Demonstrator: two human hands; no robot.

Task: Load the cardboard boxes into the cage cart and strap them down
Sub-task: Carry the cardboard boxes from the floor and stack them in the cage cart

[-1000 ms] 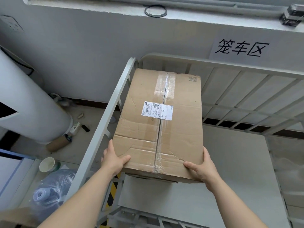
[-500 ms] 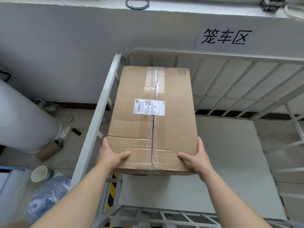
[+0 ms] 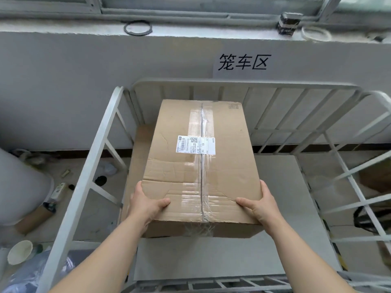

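Note:
A taped brown cardboard box with a white shipping label on top is held inside the white metal cage cart, towards its left side, long axis pointing at the back rail. My left hand grips the box's near left corner and my right hand grips its near right corner, thumbs on top. The cart's pale floor panel shows to the right of and in front of the box. I cannot tell whether the box rests on the floor panel. No strap is visible.
A grey wall with a paper sign stands behind the cart. A large white roll, a paper cup and small litter lie on the floor to the left. A dark bag sits outside the right rail.
The box has moved forward and down from above the left rail into the cart. Both hands keep the same grip on its near corners.

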